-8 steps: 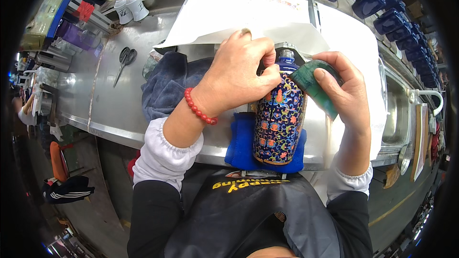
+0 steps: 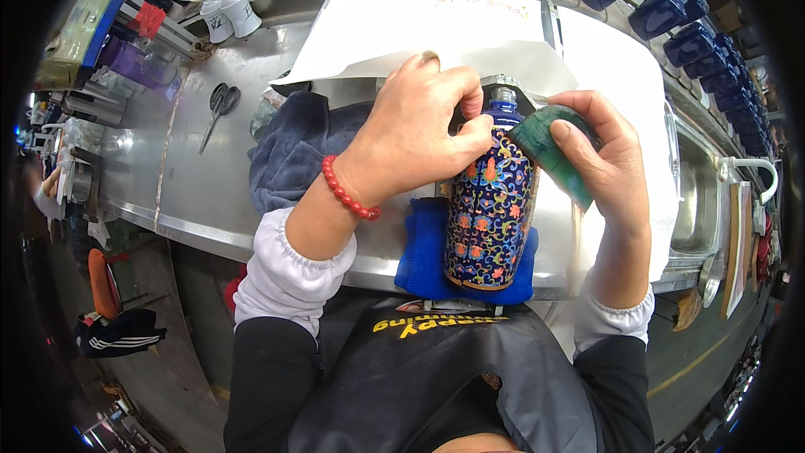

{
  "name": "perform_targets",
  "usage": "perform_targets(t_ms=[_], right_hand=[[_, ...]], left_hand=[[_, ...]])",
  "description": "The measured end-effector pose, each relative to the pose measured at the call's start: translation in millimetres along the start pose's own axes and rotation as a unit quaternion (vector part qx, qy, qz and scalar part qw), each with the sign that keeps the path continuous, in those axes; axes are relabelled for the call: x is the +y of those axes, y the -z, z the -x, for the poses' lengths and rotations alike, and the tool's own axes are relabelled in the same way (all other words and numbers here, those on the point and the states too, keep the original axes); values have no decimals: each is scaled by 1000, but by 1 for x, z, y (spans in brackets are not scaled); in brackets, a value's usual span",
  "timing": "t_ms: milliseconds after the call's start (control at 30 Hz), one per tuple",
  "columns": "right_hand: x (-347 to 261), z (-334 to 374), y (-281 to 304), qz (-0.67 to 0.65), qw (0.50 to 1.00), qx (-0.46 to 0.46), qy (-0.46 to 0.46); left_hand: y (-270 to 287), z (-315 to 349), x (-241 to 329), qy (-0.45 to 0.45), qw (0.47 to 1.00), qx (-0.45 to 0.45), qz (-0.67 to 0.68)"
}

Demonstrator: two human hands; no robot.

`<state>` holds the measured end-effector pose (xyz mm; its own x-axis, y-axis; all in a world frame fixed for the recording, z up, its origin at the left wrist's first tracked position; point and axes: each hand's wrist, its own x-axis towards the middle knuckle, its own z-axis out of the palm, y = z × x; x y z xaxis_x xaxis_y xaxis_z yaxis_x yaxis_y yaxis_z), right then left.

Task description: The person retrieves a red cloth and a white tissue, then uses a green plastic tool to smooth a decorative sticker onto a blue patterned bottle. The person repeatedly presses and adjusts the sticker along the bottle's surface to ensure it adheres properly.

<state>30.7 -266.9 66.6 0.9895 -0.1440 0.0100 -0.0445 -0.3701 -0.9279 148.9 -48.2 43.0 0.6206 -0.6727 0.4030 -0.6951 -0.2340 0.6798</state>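
Note:
A dark blue bottle [image 2: 490,218] with a colourful floral pattern lies on a folded blue cloth [image 2: 419,252], its neck pointing away from me. My left hand [image 2: 423,122], with a red bead bracelet [image 2: 345,193] at its wrist, is closed at the bottle's left shoulder. The thumb tip touches the bottle there; whatever the curled fingers hold is hidden. Between the thumb and fingers of my right hand [image 2: 608,155] is a flat green scraper [image 2: 553,155]. One corner of the scraper meets the bottle's upper right side, just below the neck.
Behind the bottle lies a white sheet [image 2: 394,17] with small coloured prints on a metal tray. A grey-blue towel [image 2: 289,151] and black scissors [image 2: 221,105] lie to the left. Dark blue cups [image 2: 658,13] line the far right; a sink [image 2: 694,218] is at right.
The row of dark blue cups at the back has shifted to the right. Both hands, the scraper and the bottle look almost unmoved.

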Motion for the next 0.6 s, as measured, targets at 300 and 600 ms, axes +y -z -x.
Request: perform_targets(t_ms=[300,600], right_hand=[[-1,0,-1,7,1000,4,6],[-2,0,-1,18,1000,5,16]], left_hand=[[-2,1,2,-1,1000,14,-11],[-1,1,1,-27,999,9,-33]])
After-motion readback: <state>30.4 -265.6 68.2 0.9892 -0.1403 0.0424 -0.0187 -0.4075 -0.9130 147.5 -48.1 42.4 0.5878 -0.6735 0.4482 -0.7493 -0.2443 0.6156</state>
